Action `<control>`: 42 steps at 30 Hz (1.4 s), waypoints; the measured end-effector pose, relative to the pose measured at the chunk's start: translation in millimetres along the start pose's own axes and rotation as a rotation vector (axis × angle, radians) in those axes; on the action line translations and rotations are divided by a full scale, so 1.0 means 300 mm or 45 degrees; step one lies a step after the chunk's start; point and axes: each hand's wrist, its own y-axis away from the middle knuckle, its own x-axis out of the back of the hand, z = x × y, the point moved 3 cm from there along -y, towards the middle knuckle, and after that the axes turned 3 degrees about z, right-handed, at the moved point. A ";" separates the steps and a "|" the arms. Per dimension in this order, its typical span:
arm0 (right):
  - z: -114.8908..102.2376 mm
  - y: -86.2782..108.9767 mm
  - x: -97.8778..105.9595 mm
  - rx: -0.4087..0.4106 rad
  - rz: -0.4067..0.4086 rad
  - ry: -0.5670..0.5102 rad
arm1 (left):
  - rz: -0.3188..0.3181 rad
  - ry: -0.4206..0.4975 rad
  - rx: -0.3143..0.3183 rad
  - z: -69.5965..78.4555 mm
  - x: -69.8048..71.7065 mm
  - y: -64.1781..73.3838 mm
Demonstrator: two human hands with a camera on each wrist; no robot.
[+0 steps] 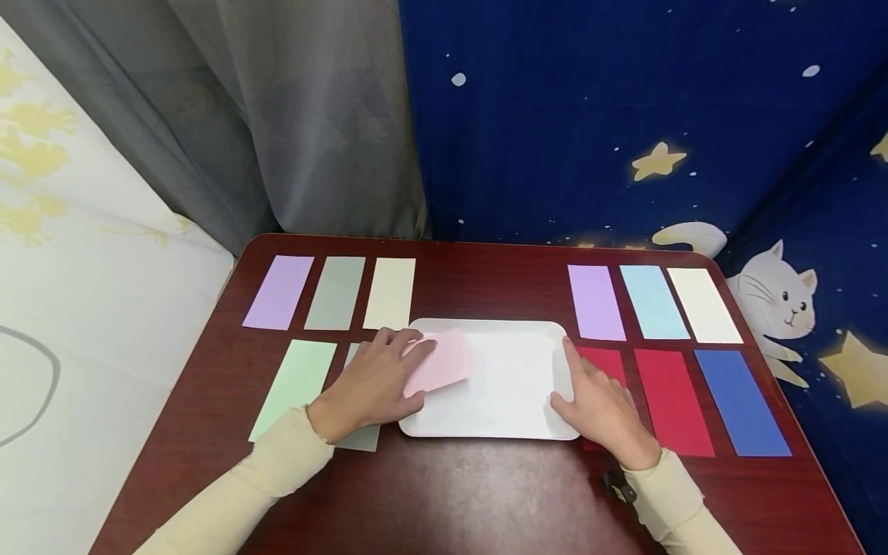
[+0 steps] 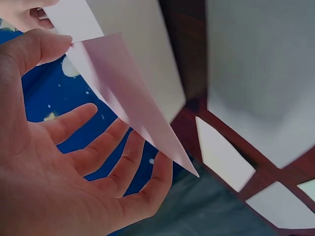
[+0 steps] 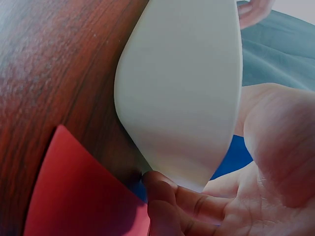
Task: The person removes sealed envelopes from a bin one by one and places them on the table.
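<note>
A white tray [image 1: 516, 385] lies at the middle of the table. My left hand [image 1: 378, 378] is over its left end and holds a pink paper card [image 1: 447, 361] between thumb and fingers. The card reaches into the tray at a tilt; in the left wrist view, the thumb [image 2: 54, 46] touches one corner and fingertips meet its long edge. At the tray's right end my right hand [image 1: 602, 405] grips the rim. The right wrist view shows its curled fingers [image 3: 167, 196] against the tray's outer side. A red card [image 1: 603, 361] lies partly beneath this hand.
On the left lie purple [image 1: 279, 293], grey [image 1: 336, 293], cream [image 1: 390, 293] and green [image 1: 294, 389] cards, plus another grey card [image 1: 359, 439] partly under my left arm. On the right are purple [image 1: 597, 302], light blue [image 1: 655, 302], cream [image 1: 704, 305], red [image 1: 674, 402] and blue [image 1: 742, 402] cards. Curtains hang behind the table.
</note>
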 end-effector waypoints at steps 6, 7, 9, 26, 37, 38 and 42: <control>-0.001 0.002 0.002 -0.005 -0.003 0.001 | 0.011 0.047 0.098 -0.045 0.001 0.045; -0.001 0.002 0.002 -0.005 -0.005 0.000 | 0.012 0.050 0.116 -0.053 0.000 0.053; -0.001 0.003 0.001 -0.005 -0.007 -0.003 | 0.018 0.049 0.146 -0.070 -0.002 0.070; -0.001 0.003 0.001 -0.006 -0.016 -0.001 | 0.111 0.069 0.358 -0.230 0.017 0.247; 0.003 0.005 -0.001 -0.005 -0.018 0.004 | 0.121 0.104 0.509 -0.308 0.017 0.369; 0.004 0.004 -0.002 -0.006 -0.018 -0.002 | 0.129 0.106 0.516 -0.316 0.018 0.380; 0.005 0.001 -0.003 -0.003 -0.012 -0.012 | 0.169 0.098 0.526 -0.354 0.017 0.425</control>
